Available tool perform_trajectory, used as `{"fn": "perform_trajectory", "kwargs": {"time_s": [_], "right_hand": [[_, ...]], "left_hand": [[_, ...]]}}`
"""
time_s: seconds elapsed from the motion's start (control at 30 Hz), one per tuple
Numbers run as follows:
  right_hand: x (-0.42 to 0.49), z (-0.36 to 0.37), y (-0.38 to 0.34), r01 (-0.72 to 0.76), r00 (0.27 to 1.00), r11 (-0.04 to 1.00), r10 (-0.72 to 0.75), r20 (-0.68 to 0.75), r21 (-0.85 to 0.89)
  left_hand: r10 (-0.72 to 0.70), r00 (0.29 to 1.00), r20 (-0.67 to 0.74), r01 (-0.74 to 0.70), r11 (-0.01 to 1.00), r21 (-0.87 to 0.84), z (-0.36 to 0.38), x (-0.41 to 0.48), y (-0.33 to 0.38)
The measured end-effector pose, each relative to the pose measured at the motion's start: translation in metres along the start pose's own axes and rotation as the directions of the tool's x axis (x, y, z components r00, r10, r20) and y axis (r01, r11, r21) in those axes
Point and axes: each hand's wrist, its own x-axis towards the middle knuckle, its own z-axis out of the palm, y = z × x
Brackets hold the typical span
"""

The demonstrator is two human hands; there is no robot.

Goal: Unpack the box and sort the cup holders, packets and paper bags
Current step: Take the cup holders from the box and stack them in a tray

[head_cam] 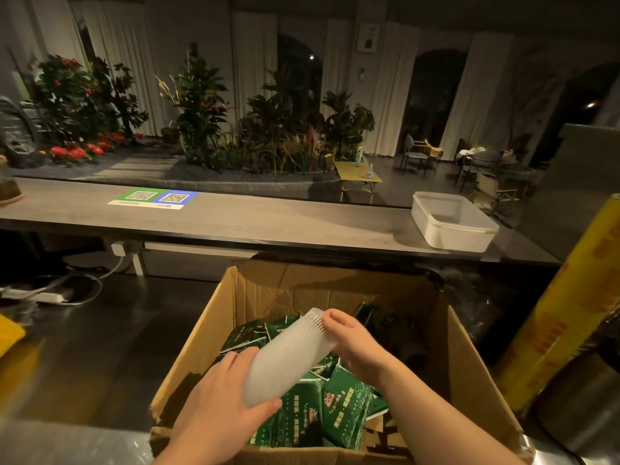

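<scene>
Over the box [469, 360], left hand [221, 397] wraps the cup holder stack [288, 354] at seven o'clock, right hand [349, 337] pinches its one o'clock rim, likely keeping it together above the green packets [345, 407].

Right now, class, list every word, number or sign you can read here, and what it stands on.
No text reads clearly.
QR sign on the counter: small print too small.
Green packets in the box: characters blurred.
Yellow roll: red print blurred.
Plastic stack held by left hand and right hand: no print.
</scene>
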Motion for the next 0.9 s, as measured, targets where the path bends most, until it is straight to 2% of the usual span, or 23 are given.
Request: {"fn": "perform_trajectory", "kwargs": {"time_s": [0.1, 0.13, 0.17, 0.2, 0.23, 0.27, 0.3, 0.33, 0.37, 0.4, 0.47, 0.53, 0.63, 0.73, 0.83, 0.9], "right_hand": [[0.005, 0.002, 0.01, -0.119, 0.986, 0.989, 0.108, 0.126, 0.082], [0.007, -0.002, 0.011, -0.156, 0.982, 0.979, 0.139, 0.129, 0.131], [0.009, -0.007, 0.009, -0.161, 0.986, 0.979, 0.152, 0.073, 0.128], [0.014, -0.016, 0.005, -0.142, 0.989, 0.989, 0.143, -0.039, 0.03], [0.019, -0.028, 0.001, -0.145, 0.971, 0.973, 0.105, -0.213, -0.179], [0.025, -0.043, -0.001, -0.221, 0.919, 0.876, 0.039, -0.392, -0.43], [0.03, -0.059, 0.002, -0.341, 0.856, 0.721, -0.027, -0.517, -0.603], [0.031, -0.072, 0.006, -0.45, 0.802, 0.628, -0.029, -0.596, -0.635], [0.032, -0.084, 0.011, -0.523, 0.763, 0.608, 0.022, -0.646, -0.597], [0.034, -0.09, 0.017, -0.551, 0.749, 0.636, 0.092, -0.656, -0.541], [0.04, -0.093, 0.027, -0.511, 0.776, 0.755, 0.202, -0.597, -0.41], [0.047, -0.091, 0.034, -0.442, 0.801, 0.879, 0.296, -0.521, -0.18], [0.047, -0.086, 0.038, -0.378, 0.799, 0.92, 0.38, -0.466, 0.104], [0.039, -0.086, 0.038, -0.287, 0.766, 0.933, 0.359, -0.533, 0.217], [0.033, -0.085, 0.023, -0.155, 0.732, 0.973, 0.23, -0.641, 0.171], [0.029, -0.081, 0.011, -0.094, 0.752, 0.987, 0.154, -0.641, 0.127]], "left_hand": [[-0.014, 1.0, 0.002, 0.014, 1.0, 0.006, 0.0, 0.003, -0.002], [-0.016, 1.0, 0.004, 0.016, 1.0, 0.007, 0.001, 0.004, -0.002], [-0.015, 1.0, 0.003, 0.015, 1.0, 0.012, 0.001, 0.004, -0.002], [-0.015, 1.0, 0.0, 0.015, 1.0, 0.017, 0.001, 0.005, -0.002], [-0.015, 1.0, -0.003, 0.015, 1.0, 0.021, 0.002, 0.005, -0.002], [-0.018, 1.0, -0.008, 0.018, 1.0, 0.023, 0.002, 0.006, -0.001], [-0.024, 1.0, -0.01, 0.024, 0.999, 0.025, 0.002, 0.006, -0.001], [-0.025, 1.0, -0.013, 0.025, 0.999, 0.026, 0.002, 0.006, -0.001], [-0.028, 1.0, -0.01, 0.028, 0.999, 0.032, 0.002, 0.006, 0.0], [-0.028, 1.0, -0.008, 0.029, 0.999, 0.037, 0.002, 0.007, -0.001], [-0.027, 1.0, -0.005, 0.027, 0.999, 0.035, 0.002, 0.008, -0.001], [-0.024, 1.0, -0.004, 0.024, 0.999, 0.033, 0.001, 0.009, 0.0], [-0.023, 1.0, 0.004, 0.023, 0.999, 0.042, 0.001, 0.007, 0.0], [-0.016, 1.0, 0.008, 0.016, 0.998, 0.059, 0.001, 0.006, 0.0], [-0.006, 1.0, 0.006, 0.006, 0.999, 0.048, 0.002, 0.006, -0.002], [-0.004, 1.0, 0.004, 0.003, 0.999, 0.043, 0.003, 0.006, -0.003]]}}
